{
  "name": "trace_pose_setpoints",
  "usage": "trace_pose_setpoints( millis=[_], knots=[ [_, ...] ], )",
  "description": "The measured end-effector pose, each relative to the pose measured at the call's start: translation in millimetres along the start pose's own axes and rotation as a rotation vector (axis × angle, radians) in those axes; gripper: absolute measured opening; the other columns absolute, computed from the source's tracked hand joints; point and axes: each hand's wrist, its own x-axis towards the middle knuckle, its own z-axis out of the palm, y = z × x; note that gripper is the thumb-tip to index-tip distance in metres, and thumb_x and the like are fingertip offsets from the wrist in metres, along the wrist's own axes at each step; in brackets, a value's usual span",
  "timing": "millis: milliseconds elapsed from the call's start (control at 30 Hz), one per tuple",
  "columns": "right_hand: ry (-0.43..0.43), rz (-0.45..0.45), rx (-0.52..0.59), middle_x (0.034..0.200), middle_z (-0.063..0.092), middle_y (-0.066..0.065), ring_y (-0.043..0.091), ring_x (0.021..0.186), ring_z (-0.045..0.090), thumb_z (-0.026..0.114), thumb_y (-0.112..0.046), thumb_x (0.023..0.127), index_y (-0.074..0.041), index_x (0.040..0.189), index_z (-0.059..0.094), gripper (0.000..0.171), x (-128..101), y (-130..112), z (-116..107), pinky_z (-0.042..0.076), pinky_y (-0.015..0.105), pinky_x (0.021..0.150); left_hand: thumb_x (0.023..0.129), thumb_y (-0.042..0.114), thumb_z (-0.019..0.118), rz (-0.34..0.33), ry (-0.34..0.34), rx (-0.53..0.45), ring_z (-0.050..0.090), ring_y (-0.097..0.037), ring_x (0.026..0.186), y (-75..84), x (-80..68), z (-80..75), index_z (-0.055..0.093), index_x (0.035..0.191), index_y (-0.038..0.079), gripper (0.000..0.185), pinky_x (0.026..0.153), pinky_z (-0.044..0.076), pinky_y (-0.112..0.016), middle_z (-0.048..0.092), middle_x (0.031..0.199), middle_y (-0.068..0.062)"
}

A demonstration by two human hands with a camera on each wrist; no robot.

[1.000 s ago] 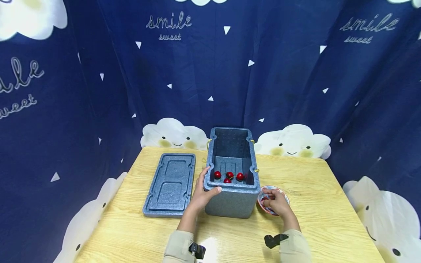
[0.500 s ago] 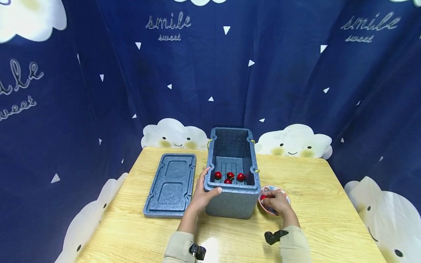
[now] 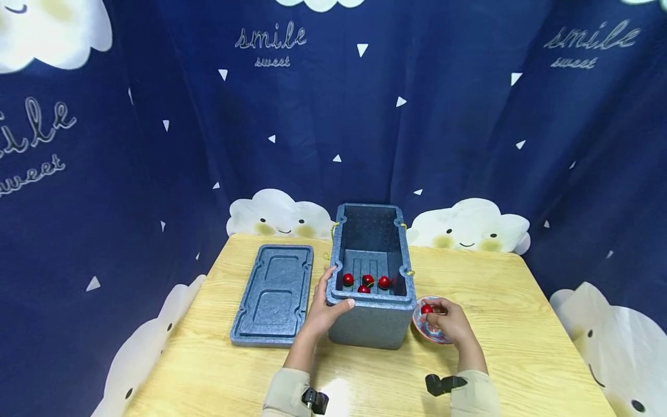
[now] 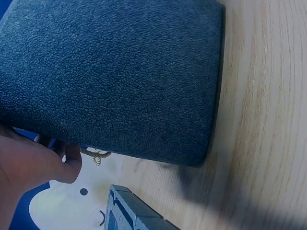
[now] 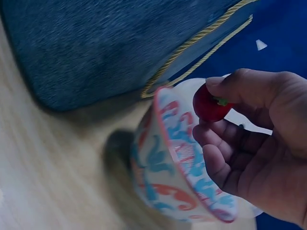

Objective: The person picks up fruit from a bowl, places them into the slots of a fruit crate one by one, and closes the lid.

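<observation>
A blue-grey foam cooler box (image 3: 371,324) stands without its lid at the middle of the table. Several small red round fruits (image 3: 384,282) lie on its floor at the near end. My left hand (image 3: 320,315) grips the box's near left corner, thumb on the front rim, fingers along the left side. To the right of the box stands a patterned bowl (image 5: 163,177) with a red rim. Over it, my right hand (image 5: 259,129) pinches one red round fruit (image 5: 210,104) with a green stem end between thumb and fingers. Whether the bowl holds anything more is hidden.
The box's lid (image 3: 273,292) lies flat on the wooden table (image 3: 484,301), left of the box. Yellow rope handles (image 5: 211,31) hang along the box's sides. A dark blue curtain (image 3: 312,104) with white clouds hangs behind the table.
My right hand has come up out of the bowl with a red fruit pinched in it and shifted slightly right. The left hand keeps its grip on the box.
</observation>
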Motion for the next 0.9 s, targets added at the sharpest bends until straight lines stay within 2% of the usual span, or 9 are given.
trace_pose_setpoints(
  millis=[233,400,600,767,900],
  knots=[
    [0.011,-0.052,0.027,0.103,0.06,0.022,0.018,0.085,0.056,0.066,-0.001,0.081,0.011,0.119,0.053,0.042,-10,-29,-17,0.048,0.026,0.069,0.075,0.012,0.073,0.006,0.01,-0.003,0.022,-0.037,0.129,3.2,0.4,-0.9,0.03,0.144,0.016,0.082,0.101,0.018,-0.059,0.023,0.142,-0.022],
    [0.009,-0.096,0.029,0.107,0.059,0.023,0.018,0.086,0.057,0.067,-0.007,0.084,0.007,0.122,0.052,0.043,-11,-50,-35,0.049,0.03,0.071,0.075,0.011,0.073,0.008,0.015,-0.013,0.024,-0.037,0.128,5.7,1.3,-1.2,0.029,0.145,0.014,0.083,0.101,0.018,-0.058,0.024,0.141,-0.022],
    [-0.021,-0.137,0.036,0.105,0.058,0.024,0.017,0.085,0.058,0.067,-0.005,0.084,0.007,0.126,0.048,0.047,-10,-70,-52,0.05,0.03,0.069,0.074,0.011,0.073,0.004,0.01,-0.012,0.019,-0.038,0.131,4.5,1.1,-1.5,0.03,0.145,0.015,0.083,0.101,0.015,-0.061,0.021,0.144,-0.022],
    [-0.042,-0.189,0.016,0.102,0.058,0.023,0.016,0.084,0.058,0.068,-0.004,0.083,0.009,0.119,0.049,0.043,-6,-88,-62,0.049,0.026,0.07,0.075,0.011,0.073,0.002,0.003,-0.019,0.017,-0.038,0.132,3.0,0.0,-0.9,0.029,0.145,0.015,0.082,0.101,0.014,-0.061,0.018,0.146,-0.022],
    [-0.113,-0.247,0.039,0.101,0.06,0.023,0.019,0.085,0.059,0.068,-0.001,0.082,0.011,0.114,0.051,0.039,-2,-98,-66,0.05,0.027,0.071,0.075,0.011,0.073,0.002,0.002,-0.026,0.019,-0.039,0.131,0.3,-0.1,-0.4,0.029,0.145,0.014,0.082,0.101,0.015,-0.061,0.018,0.145,-0.022]
  ],
)
